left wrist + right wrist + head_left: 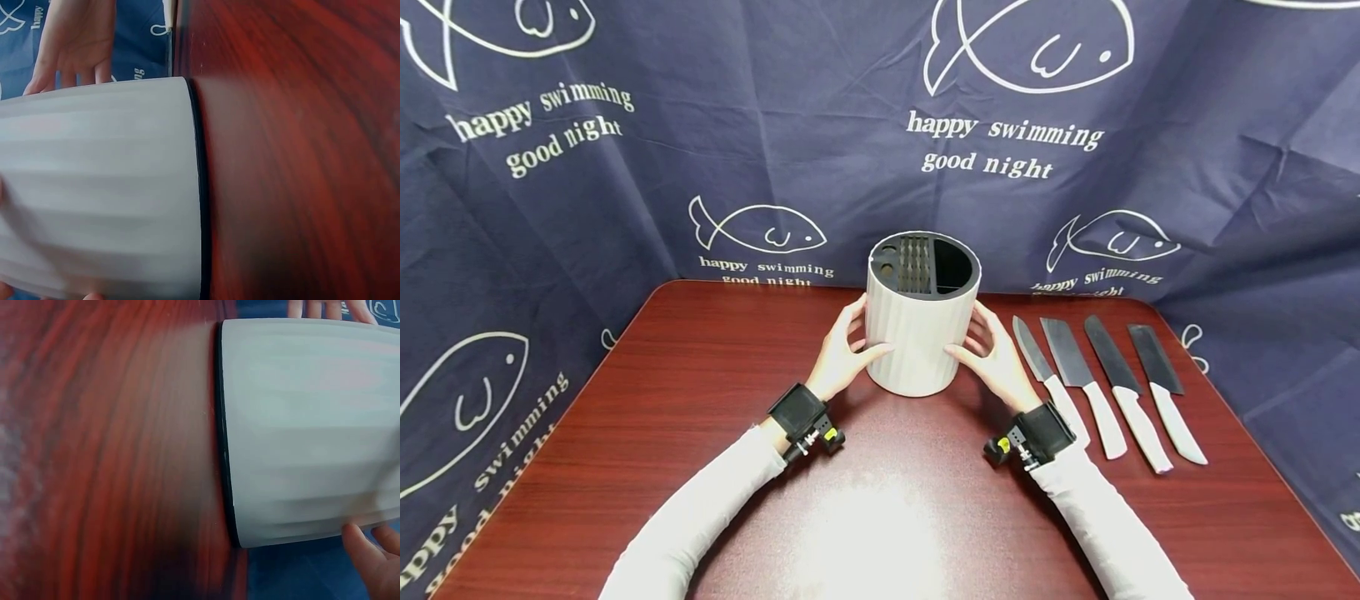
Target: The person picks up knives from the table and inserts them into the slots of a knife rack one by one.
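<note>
A round white ribbed knife block (919, 346) stands upright near the back of the table. Its black top has a half-round opening, a slotted section and two round holes. My left hand (841, 354) holds its left side, thumb on the front and fingers round the side. On the opposite side, my right hand (996, 358) grips it in the same way. In the left wrist view, the block's white wall (100, 181) ends in a thin black base ring at the tabletop. The right wrist view shows the same ring (224, 437) and my right thumb (362, 550) against the wall.
To the right lie several white-handled knives side by side, blades pointing away: a pointed knife (1032, 350), a cleaver (1066, 352), a longer knife (1111, 354) and another broad blade (1155, 360). Behind the reddish wooden table (715, 350) hangs a blue fish-print cloth (850, 125).
</note>
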A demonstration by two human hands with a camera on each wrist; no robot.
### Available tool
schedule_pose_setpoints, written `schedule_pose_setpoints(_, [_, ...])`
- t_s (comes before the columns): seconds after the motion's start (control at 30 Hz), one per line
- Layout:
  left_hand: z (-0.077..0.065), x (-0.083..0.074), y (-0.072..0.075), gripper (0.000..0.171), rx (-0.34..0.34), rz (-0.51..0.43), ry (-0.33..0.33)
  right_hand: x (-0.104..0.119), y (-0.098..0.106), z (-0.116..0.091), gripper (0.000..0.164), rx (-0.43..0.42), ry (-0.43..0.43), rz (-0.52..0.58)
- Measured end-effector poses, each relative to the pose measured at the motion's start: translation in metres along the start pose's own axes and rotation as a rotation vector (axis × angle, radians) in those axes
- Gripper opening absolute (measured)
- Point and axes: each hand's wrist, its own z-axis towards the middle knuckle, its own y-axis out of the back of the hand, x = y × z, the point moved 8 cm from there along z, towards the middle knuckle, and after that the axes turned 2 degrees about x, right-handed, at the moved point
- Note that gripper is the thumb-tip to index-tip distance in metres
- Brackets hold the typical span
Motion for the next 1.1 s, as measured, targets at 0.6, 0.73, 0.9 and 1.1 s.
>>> schedule_pose_setpoints(0.6, [-0.013, -0.016, -0.003, 0.078, -0.006, 0.035, -0.022, 0.007, -0.001, -0.014, 0.081, 0.006, -0.023, -0.026])
schedule_pose_setpoints(0.73, [-0.017, -0.018, -0.004, 0.075, -0.007, 0.038, -0.024, 0.008, -0.001, -0.018, 0.081, 0.007, -0.014, -0.032])
schedule_pose_setpoints(0.9, [-0.020, -0.018, -0.005, 0.074, -0.014, 0.049, -0.035, -0.004, 0.002, -0.020, 0.081, 0.005, -0.014, -0.035])
schedule_pose_setpoints(1.1, [-0.020, 0.005, -0.005, 0.078, -0.030, 0.047, -0.054, -0.015, 0.005, -0.023, 0.081, 0.007, -0.007, -0.050])
